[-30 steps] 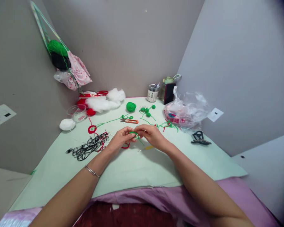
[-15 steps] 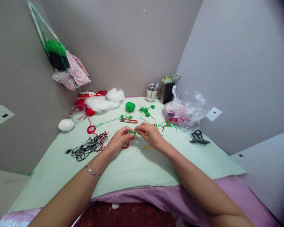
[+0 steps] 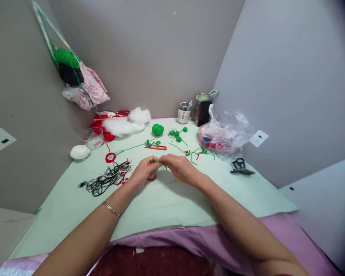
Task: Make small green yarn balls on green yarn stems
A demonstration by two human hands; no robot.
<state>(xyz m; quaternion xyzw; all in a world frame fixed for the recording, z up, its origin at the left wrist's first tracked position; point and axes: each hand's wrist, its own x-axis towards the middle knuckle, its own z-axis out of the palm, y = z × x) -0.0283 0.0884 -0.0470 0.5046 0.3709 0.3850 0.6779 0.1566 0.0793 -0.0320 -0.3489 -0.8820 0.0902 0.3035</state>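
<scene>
Green yarn (image 3: 161,163) – pinched between left hand (image 3: 143,171), right hand (image 3: 181,168)

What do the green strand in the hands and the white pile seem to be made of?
The green strand looks like yarn: matte, fuzzy, like the green ball. The white pile is probably fibre stuffing: soft, cloud-like, no weave visible.

Orange snips (image 3: 156,147), black cord tangle (image 3: 105,180)

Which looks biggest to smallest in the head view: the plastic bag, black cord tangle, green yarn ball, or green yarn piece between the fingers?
1. plastic bag
2. black cord tangle, nearly as wide but flatter
3. green yarn ball
4. green yarn piece, partly hidden by fingers
</scene>
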